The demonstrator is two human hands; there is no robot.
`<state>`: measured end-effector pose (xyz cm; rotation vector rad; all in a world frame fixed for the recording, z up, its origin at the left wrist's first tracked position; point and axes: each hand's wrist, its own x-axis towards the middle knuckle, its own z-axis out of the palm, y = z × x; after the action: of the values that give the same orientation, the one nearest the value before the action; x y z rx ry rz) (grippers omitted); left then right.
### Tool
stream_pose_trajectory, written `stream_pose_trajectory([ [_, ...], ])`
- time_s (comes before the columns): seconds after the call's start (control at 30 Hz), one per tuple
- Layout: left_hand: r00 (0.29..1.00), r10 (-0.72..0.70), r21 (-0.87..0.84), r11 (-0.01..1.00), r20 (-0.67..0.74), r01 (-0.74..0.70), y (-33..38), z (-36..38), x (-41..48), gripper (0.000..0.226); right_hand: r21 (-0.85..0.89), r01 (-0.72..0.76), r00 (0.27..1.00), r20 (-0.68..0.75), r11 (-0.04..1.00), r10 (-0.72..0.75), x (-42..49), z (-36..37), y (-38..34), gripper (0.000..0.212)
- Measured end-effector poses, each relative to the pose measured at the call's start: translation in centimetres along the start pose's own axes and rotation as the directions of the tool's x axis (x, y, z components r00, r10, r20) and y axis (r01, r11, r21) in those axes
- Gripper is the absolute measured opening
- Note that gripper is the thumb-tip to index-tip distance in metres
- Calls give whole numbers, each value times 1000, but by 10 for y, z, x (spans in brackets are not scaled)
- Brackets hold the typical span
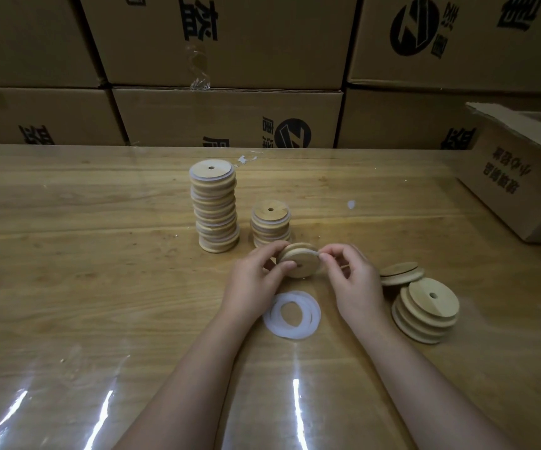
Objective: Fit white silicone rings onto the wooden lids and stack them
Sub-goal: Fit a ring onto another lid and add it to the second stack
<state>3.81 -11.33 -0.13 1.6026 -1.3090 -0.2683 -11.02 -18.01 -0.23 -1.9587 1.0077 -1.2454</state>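
A round wooden lid with a small centre hole (299,262) is held tilted just above the wood-grain table under a clear plastic sheet (68,254), near its middle and in front of the stacks. The left hand (256,277) grips the lid's left edge, thumb across the near face and fingers curled behind. The right hand (355,277) pinches a thin white silicone ring (315,252) between thumb and forefinger at the lid's upper right rim, where the ring lies against the groove; its other fingers are loosely curled. Just below the hands, a small heap of loose white silicone rings (292,315) lies flat on the table, overlapping one another. Behind the held lid stand a tall stack of ringed wooden lids (215,209) and, just to its right, a shorter stack of ringed lids (270,225); white edges show between the wooden layers in both. To the right of the right hand is a leaning pile of bare wooden lids (425,315), with a pair of bare lids (400,274) just behind it. At the table's far right sits an open brown cardboard box (522,180) with its flap raised; its inside cannot be seen. A wall of closed printed cardboard cartons (227,118) rises behind the table.
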Motion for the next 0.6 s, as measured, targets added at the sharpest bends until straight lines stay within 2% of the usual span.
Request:
stream_pose_trajectory([
  [0.37, 1000, 12, 80, 997, -8, -11, -2, 5, -1, 30, -88, 56, 998, 25, 995, -54, -1, -2, -3, 11],
  [0.5, 1000, 6, 97, 995, -4, -6, -2, 5, 0, 30, -92, 18, 999, 30, 996, -15, -1, -1, -3, 11],
  [0.6, 1000, -18, 59, 998, 23, 16, -3, 4, 1, 29, -18, -57, 998, 40, 998, 58, -1, -1, -2, 10],
])
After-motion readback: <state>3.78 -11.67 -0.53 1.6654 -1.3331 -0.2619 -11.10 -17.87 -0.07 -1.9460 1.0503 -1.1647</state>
